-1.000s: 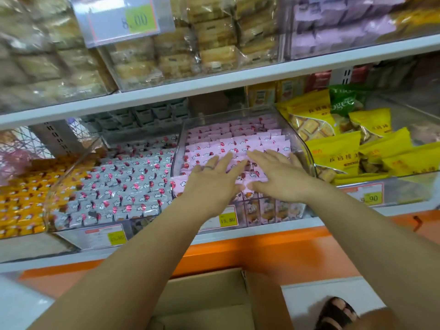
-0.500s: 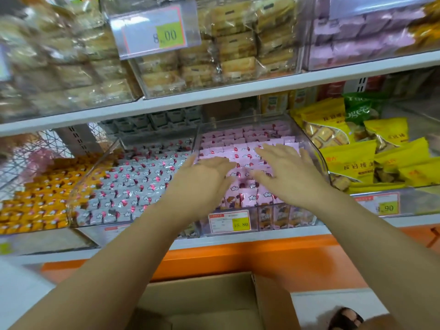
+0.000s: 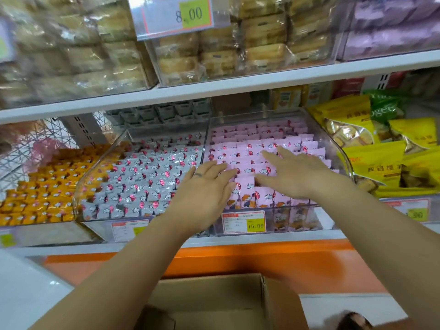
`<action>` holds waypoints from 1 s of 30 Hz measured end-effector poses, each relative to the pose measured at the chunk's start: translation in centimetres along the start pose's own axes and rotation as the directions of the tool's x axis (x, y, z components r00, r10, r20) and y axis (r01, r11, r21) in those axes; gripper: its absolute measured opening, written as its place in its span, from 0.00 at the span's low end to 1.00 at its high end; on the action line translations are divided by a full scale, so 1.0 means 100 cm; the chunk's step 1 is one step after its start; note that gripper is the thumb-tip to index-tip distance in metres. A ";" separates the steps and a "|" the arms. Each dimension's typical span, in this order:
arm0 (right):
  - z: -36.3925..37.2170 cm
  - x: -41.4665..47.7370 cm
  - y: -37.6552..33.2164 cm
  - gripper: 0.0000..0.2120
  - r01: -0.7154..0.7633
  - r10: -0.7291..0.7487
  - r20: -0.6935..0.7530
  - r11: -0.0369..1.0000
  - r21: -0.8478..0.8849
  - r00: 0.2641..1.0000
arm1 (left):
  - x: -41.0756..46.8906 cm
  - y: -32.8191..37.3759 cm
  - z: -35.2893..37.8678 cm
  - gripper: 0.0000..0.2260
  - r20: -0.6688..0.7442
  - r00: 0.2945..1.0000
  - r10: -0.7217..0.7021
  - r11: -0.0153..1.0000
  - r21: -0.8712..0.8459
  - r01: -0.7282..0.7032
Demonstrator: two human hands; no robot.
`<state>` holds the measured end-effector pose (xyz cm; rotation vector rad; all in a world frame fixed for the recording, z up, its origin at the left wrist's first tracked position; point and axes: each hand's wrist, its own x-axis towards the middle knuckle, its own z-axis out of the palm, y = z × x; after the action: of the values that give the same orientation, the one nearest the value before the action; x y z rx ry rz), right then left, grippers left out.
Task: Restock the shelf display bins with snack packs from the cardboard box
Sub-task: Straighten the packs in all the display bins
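Note:
A clear plastic display bin [image 3: 342, 151] on the middle shelf holds rows of pink snack packs [image 3: 247, 151]. My left hand [image 3: 204, 189] lies flat on the packs near the bin's front left, fingers straight, a ring on one finger. My right hand [image 3: 297, 175] lies flat on the packs to the right of it, fingers spread and pointing left. Neither hand holds a pack. The open cardboard box [image 3: 214, 303] stands on the floor below the shelf, its inside mostly out of view.
Left of the pink bin is a clear bin of grey snack packs [image 3: 142, 177], then orange packs [image 3: 42, 194]. Yellow bags [image 3: 381, 170] fill the bin at the right. An upper shelf [image 3: 214, 91] with cake packs hangs above. Price tags [image 3: 244, 222] line the front.
The view has shifted slightly. Both hands stay flat on the pink packs, and the right hand's fingers have spread a little further to the left.

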<state>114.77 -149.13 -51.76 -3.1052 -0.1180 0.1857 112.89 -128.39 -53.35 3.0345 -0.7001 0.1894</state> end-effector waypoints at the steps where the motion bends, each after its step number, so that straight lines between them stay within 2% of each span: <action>1: 0.000 0.003 0.000 0.39 -0.008 0.008 -0.073 1.000 0.001 0.997 | 0.000 -0.001 0.001 0.22 -0.011 1.000 0.009 1.000 0.004 -0.008; 3: 0.003 0.013 0.002 0.40 -0.018 0.017 -0.198 1.000 -0.005 0.980 | 0.004 -0.003 0.003 0.24 -0.035 0.999 0.029 1.000 0.010 -0.028; 4: 0.005 0.018 0.004 0.42 -0.029 0.033 -0.200 0.999 0.021 0.979 | 0.007 -0.005 0.005 0.26 -0.047 0.998 0.045 0.999 0.015 -0.044; 6: 0.006 0.029 0.009 0.47 -0.058 0.068 -0.126 0.995 0.083 0.990 | 0.013 -0.009 0.010 0.30 -0.066 0.995 0.081 0.996 0.036 -0.079; 9: 0.001 0.044 0.013 0.49 -0.088 0.092 -0.031 0.990 0.109 0.995 | 0.020 -0.013 0.014 0.30 -0.073 0.991 0.112 0.993 0.051 -0.108; 16: -0.011 0.037 0.013 0.51 -0.067 0.069 0.093 0.997 -0.029 0.993 | 0.015 -0.012 0.011 0.26 -0.106 0.985 0.134 0.991 0.024 -0.132; 18: -0.008 0.039 0.014 0.54 -0.073 0.072 0.089 0.997 0.007 0.993 | 0.016 -0.013 0.012 0.24 -0.115 0.983 0.140 0.990 0.026 -0.138; 23: -0.005 0.042 0.015 0.48 -0.059 0.059 0.009 0.991 0.123 0.998 | 0.019 -0.013 0.011 0.24 -0.076 0.990 0.121 0.993 0.013 -0.121; 25: -0.006 0.038 0.016 0.45 -0.062 0.058 0.040 0.992 0.112 0.998 | 0.017 -0.011 0.009 0.24 -0.057 0.992 0.113 0.993 -0.020 -0.114; 27: -0.011 0.032 0.017 0.41 -0.041 0.031 0.086 0.993 0.112 0.996 | 0.013 -0.009 0.005 0.26 -0.096 0.989 0.112 0.992 -0.042 -0.116; 30: -0.013 0.007 0.004 0.32 0.155 -0.159 0.009 0.970 0.188 0.987 | 0.003 -0.011 -0.004 0.22 -0.084 0.996 0.033 0.981 -0.187 -0.048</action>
<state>115.64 -149.48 -50.61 -2.8907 -0.3262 0.2156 113.60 -127.54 -52.87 2.8175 -0.7289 0.2300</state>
